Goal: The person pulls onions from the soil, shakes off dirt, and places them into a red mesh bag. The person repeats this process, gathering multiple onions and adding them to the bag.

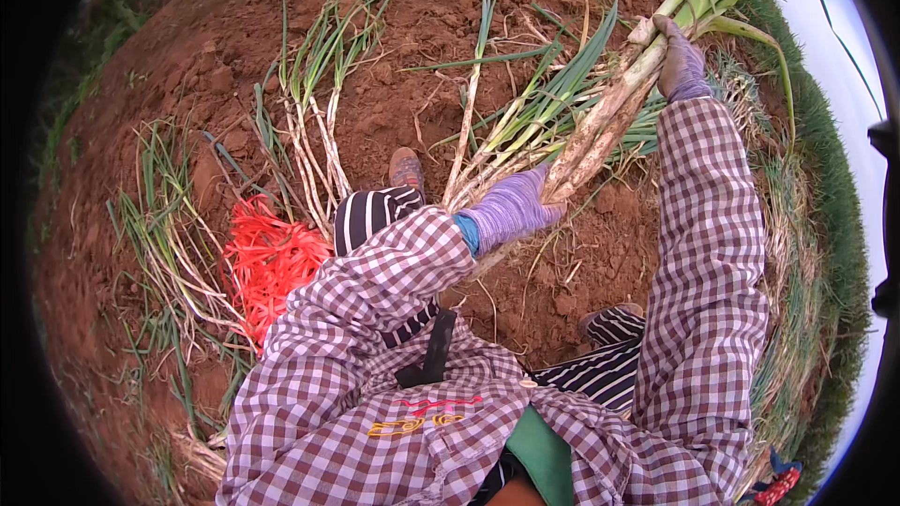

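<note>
A bundle of thick Welsh onions point(598, 119), with soil-stained white stalks and green tops, slants up to the right in front of me. My right hand point(680, 60), in a dirty purple knit glove, grips it just below the green leaves. Lower down, my left hand point(510, 204), also in a purple glove, holds the root end; part of its grip is hidden. Behind this bundle, thinner Welsh onions point(520, 130) lie on the soil, their lower ends running behind my left hand.
Red plastic strips point(274, 267) lie heaped by my left leg. More onions point(309, 105) rest beyond them, and another group point(169, 225) is at far left. A long row of pulled onions point(794, 281) runs along the right. Reddish clods point(221, 77) cover the ground.
</note>
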A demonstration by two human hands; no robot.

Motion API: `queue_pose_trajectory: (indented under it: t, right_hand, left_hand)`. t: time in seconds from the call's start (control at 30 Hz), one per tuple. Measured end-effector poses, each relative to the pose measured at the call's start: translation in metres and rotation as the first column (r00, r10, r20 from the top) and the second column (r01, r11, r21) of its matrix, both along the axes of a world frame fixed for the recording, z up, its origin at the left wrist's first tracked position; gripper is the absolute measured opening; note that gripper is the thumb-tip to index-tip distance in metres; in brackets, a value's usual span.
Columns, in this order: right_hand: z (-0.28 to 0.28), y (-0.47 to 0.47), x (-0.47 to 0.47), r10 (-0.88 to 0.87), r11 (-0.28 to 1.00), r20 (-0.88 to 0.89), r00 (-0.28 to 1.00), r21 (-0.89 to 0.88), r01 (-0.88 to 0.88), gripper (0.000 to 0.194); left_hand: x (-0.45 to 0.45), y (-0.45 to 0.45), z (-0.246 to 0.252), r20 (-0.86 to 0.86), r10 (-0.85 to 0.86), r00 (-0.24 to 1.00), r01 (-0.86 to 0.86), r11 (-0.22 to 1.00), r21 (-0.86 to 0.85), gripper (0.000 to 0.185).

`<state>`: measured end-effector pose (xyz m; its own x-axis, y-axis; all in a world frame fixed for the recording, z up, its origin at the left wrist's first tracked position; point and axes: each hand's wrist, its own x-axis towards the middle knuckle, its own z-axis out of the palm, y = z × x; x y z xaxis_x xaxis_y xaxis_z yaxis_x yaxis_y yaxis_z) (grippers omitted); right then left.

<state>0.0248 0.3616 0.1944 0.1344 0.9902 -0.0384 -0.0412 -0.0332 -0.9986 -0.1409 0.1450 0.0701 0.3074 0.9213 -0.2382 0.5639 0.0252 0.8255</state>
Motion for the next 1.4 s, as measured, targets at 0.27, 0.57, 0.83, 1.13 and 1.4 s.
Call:
queue_pose_trajectory:
  t: [0.27, 0.57, 0.83, 1.13, 1.4]
  right_hand:
    - [-0.191, -0.134, 0.089, 0.624, 0.572, 0.086, 0.777, -0.727, -0.379, 0.051]
    - [-0.142, -0.251, 0.207, 0.484, 0.812, 0.173, 0.858, -0.453, -0.367, 0.040]
    - [-0.166, -0.291, 0.234, 0.408, 0.879, 0.313, 0.858, -0.388, -0.277, 0.032]
    - [-0.166, -0.315, 0.260, 0.332, 0.937, 0.161, 0.929, -0.169, -0.306, 0.033]
    - [-0.113, -0.325, 0.241, -0.015, 0.999, -0.025, 1.000, 0.039, 0.016, 0.030]
  left_hand:
    - [-0.056, 0.033, -0.173, -0.411, 0.230, 0.882, -0.322, 0.932, -0.168, 0.100]
    - [-0.073, 0.008, -0.057, 0.506, 0.585, 0.633, -0.656, 0.753, -0.049, 0.029]
    - [-0.155, -0.097, 0.053, 0.374, 0.712, 0.594, -0.805, 0.519, 0.289, 0.029]
    - [-0.124, -0.088, 0.073, 0.402, 0.682, 0.611, -0.780, 0.606, 0.155, 0.029]
    - [-0.095, -0.012, -0.008, 0.117, 0.746, 0.655, -0.754, 0.655, 0.044, 0.032]
